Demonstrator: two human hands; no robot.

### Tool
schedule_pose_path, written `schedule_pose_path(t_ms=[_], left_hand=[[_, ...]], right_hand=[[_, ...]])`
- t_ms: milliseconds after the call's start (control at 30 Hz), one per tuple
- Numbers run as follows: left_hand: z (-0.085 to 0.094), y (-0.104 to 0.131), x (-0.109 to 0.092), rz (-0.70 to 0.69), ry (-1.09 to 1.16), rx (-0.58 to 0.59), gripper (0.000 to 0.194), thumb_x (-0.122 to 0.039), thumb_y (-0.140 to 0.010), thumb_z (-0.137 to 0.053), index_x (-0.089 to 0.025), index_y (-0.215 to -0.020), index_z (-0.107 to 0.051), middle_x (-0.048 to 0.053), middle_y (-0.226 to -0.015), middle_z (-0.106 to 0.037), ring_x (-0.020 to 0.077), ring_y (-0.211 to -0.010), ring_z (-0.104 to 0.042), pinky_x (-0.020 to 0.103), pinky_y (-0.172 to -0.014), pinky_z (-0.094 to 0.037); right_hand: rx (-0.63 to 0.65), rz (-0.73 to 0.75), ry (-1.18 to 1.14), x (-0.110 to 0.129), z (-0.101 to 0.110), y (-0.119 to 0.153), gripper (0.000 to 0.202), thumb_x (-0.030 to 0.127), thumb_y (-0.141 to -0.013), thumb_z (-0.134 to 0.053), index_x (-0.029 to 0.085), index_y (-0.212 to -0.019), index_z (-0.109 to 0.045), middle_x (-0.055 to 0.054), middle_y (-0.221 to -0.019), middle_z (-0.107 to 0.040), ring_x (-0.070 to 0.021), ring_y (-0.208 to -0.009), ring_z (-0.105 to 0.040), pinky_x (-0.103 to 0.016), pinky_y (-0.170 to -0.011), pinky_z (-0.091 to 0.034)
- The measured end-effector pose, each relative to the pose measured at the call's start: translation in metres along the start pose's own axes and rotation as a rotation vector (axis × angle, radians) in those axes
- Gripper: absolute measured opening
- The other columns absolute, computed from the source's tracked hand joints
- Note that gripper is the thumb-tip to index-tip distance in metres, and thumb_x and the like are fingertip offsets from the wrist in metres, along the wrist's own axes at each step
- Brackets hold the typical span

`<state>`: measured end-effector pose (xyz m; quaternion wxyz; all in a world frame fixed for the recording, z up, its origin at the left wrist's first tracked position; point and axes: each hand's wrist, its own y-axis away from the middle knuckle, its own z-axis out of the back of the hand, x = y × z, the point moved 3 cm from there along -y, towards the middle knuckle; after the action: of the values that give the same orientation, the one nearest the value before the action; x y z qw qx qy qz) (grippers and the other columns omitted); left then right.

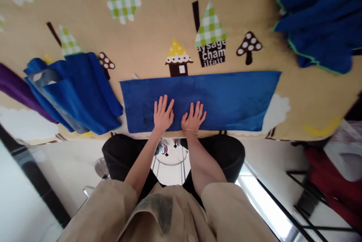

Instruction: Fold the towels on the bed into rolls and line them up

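A long blue cloth (232,100) lies flat along the front edge of the table, its long sides running left to right. My left hand (163,115) rests on it left of the middle, fingers stretched out and slightly spread. Beside it, with a gap between them, my right hand (194,117) lies palm down on the same cloth, fingers apart. Neither hand grips anything. Under both palms the cloth is hidden.
Folded blue cloths (82,87) lie in a pile at the left, next to a purple cloth (22,89). Crumpled blue cloths with green edging (319,19) are heaped at the far right. A patterned beige tablecloth (152,26) covers the table.
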<state>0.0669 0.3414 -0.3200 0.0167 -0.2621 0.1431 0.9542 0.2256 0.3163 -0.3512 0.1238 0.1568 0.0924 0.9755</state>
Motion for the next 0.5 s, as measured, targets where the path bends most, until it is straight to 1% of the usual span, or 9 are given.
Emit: schedule_pose_path(t_ms=[67, 133, 233, 367, 433, 500], left_hand=[[-0.007, -0.015, 0.001, 0.021, 0.0, -0.031, 0.06, -0.031, -0.101, -0.044, -0.021, -0.16, -0.047, 0.009, -0.173, -0.021, 0.0298, -0.164, -0.011, 0.057, -0.135, -0.006], [-0.011, -0.021, 0.006, 0.03, -0.006, -0.063, 0.06, -0.032, -0.101, -0.044, -0.021, -0.16, -0.047, 0.009, -0.173, -0.021, 0.03, -0.164, -0.012, 0.056, -0.135, -0.006], [-0.012, -0.021, 0.01, 0.019, 0.015, -0.081, 0.061, -0.033, -0.099, -0.046, -0.02, -0.159, -0.049, 0.009, -0.173, -0.024, 0.0301, -0.163, -0.014, 0.056, -0.135, -0.007], [-0.01, -0.022, 0.008, 0.014, 0.032, -0.096, 0.064, -0.033, -0.096, -0.05, -0.021, -0.159, -0.049, 0.01, -0.172, -0.026, 0.031, -0.163, -0.016, 0.056, -0.134, -0.008], [-0.01, -0.024, 0.007, 0.007, 0.037, -0.105, 0.066, -0.032, -0.094, -0.052, -0.021, -0.159, -0.049, 0.009, -0.173, -0.025, 0.0313, -0.163, -0.016, 0.057, -0.134, -0.007], [-0.01, -0.026, 0.007, 0.012, 0.058, -0.111, 0.068, -0.032, -0.092, -0.053, -0.022, -0.159, -0.049, 0.009, -0.173, -0.025, 0.0316, -0.163, -0.016, 0.057, -0.134, -0.007]], right_hand=[[-0.004, 0.005, 0.022, 0.0, 0.0, -0.001, 0.063, 0.031, -0.098, -0.04, 0.017, -0.158, -0.048, -0.016, -0.168, -0.037, -0.0305, -0.16, -0.024, -0.064, -0.127, -0.018], [-0.013, 0.016, 0.037, 0.0, 0.001, -0.002, 0.063, 0.031, -0.098, -0.041, 0.017, -0.159, -0.048, -0.015, -0.169, -0.036, -0.0295, -0.161, -0.023, -0.061, -0.128, -0.017], [0.004, 0.017, 0.043, 0.0, 0.002, -0.005, 0.063, 0.03, -0.098, -0.042, 0.018, -0.16, -0.046, -0.014, -0.171, -0.032, -0.0285, -0.162, -0.021, -0.059, -0.129, -0.016], [0.047, -0.007, 0.04, 0.005, 0.005, -0.007, 0.064, 0.03, -0.099, -0.044, 0.02, -0.163, -0.042, -0.013, -0.173, -0.029, -0.0279, -0.163, -0.018, -0.059, -0.13, -0.015], [0.036, -0.005, 0.048, 0.009, 0.009, -0.007, 0.063, 0.031, -0.101, -0.042, 0.02, -0.163, -0.041, -0.012, -0.173, -0.027, -0.0267, -0.163, -0.016, -0.057, -0.13, -0.013], [0.027, 0.029, 0.049, 0.009, 0.014, -0.006, 0.062, 0.032, -0.103, -0.04, 0.02, -0.164, -0.04, -0.01, -0.174, -0.026, -0.0247, -0.164, -0.015, -0.055, -0.131, -0.011]])
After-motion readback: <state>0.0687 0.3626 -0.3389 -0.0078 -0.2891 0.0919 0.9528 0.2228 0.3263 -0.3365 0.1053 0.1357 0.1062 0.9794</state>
